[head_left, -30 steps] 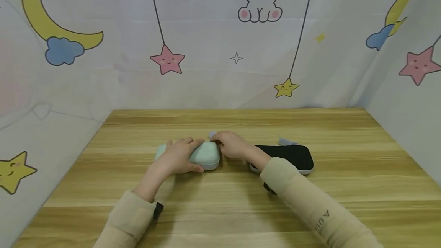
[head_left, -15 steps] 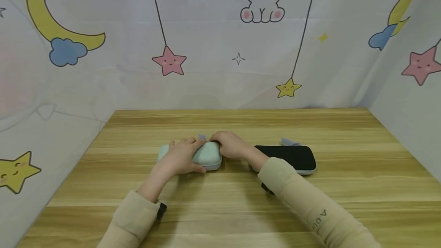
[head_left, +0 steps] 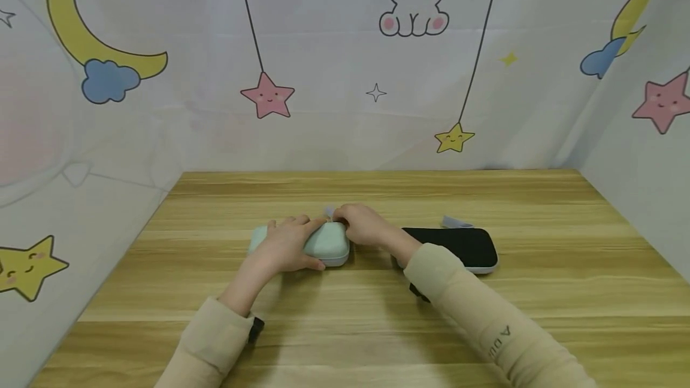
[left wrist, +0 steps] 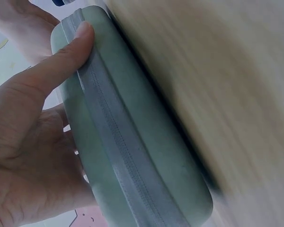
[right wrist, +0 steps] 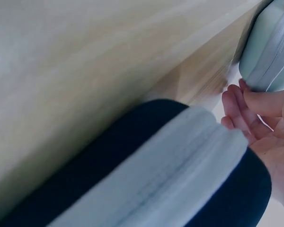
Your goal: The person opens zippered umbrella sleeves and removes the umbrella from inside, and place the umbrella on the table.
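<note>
A mint-green zippered case (head_left: 330,244) lies on the table, zip band toward the front. Over its top spreads my left hand (head_left: 284,245), gripping it with the thumb on the front side; the left wrist view shows that thumb (left wrist: 68,59) pressed on the grey zip band (left wrist: 116,132). My right hand (head_left: 362,224) is at the case's back right corner, thumb and fingertips together in a pinch, apparently on the zipper pull, which the fingers hide. A pale lavender tab (head_left: 329,212) sticks up just behind that corner.
A black case with a light grey zip band (head_left: 455,245) lies to the right, partly under my right forearm. Behind it rests another pale lavender tab (head_left: 456,222). A printed cloth (head_left: 323,136) hangs along the table's back edge.
The lavender tab behind the green case swung left, then back right beside my right fingers. Both hands keep nearly the same places on the case; the head view has shifted slightly.
</note>
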A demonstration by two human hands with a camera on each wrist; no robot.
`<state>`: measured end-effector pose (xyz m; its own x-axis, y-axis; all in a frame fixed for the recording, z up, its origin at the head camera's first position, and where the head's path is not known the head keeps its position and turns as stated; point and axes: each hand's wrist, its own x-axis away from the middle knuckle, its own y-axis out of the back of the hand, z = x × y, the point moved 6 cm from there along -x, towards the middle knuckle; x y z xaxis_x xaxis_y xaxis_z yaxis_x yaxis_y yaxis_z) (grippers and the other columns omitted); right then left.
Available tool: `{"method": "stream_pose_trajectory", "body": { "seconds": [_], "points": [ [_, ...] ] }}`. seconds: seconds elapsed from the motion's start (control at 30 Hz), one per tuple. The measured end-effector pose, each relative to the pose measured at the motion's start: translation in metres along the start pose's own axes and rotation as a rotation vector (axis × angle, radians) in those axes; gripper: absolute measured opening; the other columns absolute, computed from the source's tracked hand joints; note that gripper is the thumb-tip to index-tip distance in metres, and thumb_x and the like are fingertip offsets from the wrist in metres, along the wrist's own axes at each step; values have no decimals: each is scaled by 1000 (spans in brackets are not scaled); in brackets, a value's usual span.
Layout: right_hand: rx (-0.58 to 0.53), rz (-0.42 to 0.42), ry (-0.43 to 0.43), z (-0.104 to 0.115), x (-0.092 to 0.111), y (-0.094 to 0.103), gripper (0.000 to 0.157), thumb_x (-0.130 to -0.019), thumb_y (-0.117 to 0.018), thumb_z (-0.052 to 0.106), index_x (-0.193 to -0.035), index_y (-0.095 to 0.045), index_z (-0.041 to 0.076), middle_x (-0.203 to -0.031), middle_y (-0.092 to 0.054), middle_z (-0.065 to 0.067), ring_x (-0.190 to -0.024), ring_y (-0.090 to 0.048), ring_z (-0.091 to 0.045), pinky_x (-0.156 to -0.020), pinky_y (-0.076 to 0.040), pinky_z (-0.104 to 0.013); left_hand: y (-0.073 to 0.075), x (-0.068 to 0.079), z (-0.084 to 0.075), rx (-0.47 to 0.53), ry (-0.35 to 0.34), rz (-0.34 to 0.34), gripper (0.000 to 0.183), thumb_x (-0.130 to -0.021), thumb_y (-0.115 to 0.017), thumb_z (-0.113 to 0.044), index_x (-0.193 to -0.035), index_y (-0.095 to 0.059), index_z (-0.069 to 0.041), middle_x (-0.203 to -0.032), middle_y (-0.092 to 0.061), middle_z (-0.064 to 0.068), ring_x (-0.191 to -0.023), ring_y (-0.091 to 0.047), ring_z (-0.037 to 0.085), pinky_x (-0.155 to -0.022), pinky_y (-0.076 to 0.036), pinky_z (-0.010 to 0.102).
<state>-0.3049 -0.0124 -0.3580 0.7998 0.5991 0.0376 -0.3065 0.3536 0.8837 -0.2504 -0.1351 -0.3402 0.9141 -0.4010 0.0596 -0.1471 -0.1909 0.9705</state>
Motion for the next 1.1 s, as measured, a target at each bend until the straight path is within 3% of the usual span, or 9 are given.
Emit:
{"method": "stream_pose_trajectory", "body": {
  "seconds": [0.23, 0.63, 1.1],
  "points": [
    [7, 10, -16, -2, -3, 1, 30, -87, -49, -12, -103, -69, 4, -99, -69, -9, -82, -56, -17, -76, -50, -30, 1, 1, 0, 6, -6, -2, 83, -74, -81, -41, -143, -45, -11, -125, -57, 13, -117, -54, 37, -97, -32, 70],
    [-19, 29, -15, -5, -5, 0, 28, -91, -47, -9, -102, -69, 5, -104, -69, -11, -96, -63, -23, -84, -53, -34, 0, 1, 0, 0, 0, 4, 83, -74, -81, -41, -143, -46, -11, -124, -57, 13, -117, -54, 36, -97, -32, 71],
    [-26, 75, 30, -9, -8, 1, 31, -88, -45, -12, -100, -67, 6, -103, -69, -10, -89, -59, -18, -80, -50, -31, -1, -1, 1, 2, 8, 0, 84, -72, -82, -41, -142, -46, -13, -124, -58, 12, -117, -54, 35, -96, -34, 67]
  ]
}}
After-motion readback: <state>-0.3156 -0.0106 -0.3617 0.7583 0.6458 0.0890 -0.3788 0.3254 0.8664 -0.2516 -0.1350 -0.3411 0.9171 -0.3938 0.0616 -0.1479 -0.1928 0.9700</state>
